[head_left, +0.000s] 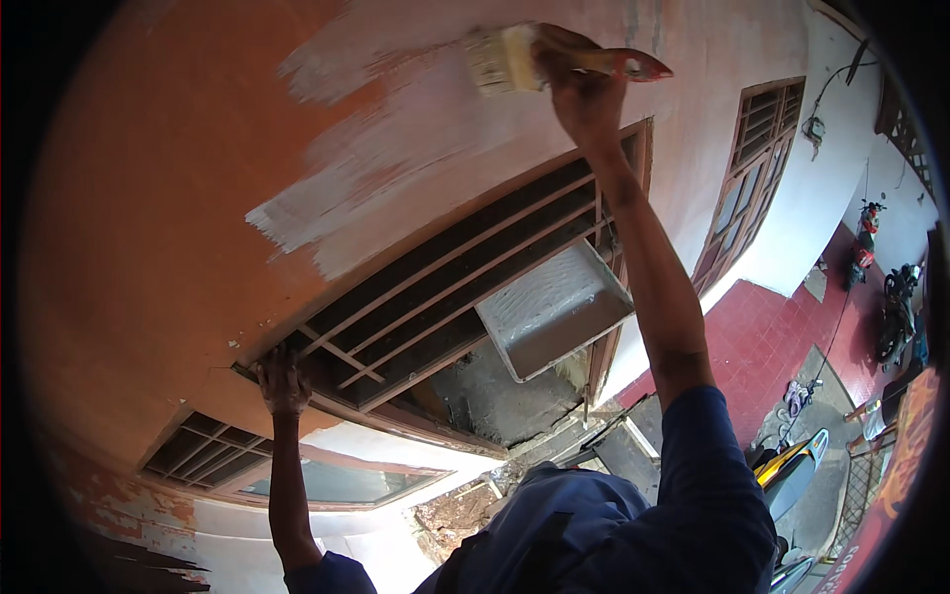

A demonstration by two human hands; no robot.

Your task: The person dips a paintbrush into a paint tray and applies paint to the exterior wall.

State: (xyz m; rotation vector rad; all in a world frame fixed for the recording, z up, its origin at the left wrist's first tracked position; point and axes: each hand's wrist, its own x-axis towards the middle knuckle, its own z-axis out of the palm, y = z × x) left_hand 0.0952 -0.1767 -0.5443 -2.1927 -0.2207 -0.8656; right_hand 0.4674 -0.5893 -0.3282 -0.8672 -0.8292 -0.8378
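Observation:
High on the wall, my right hand [584,87] is closed round the handle of a wide paintbrush [517,59] with pale bristles and a reddish handle tip. The bristles are against the wall [178,178], where streaky whitish paint [346,188] covers part of the orange. Lower left, my left hand [284,384] grips the corner of a brown wooden window frame [327,396]; its fingertips are partly lost in shadow. Between my arms, a white paint tray [544,292] with a ribbed slope rests against the slatted window opening. What supports the tray is hidden.
A second window [208,450] lies at lower left, and another shuttered window [747,178] at right. Far below are red floor tiles [737,342], parked motorcycles [896,312] and a yellow-and-black vehicle part [792,460]. Cables hang on the right wall.

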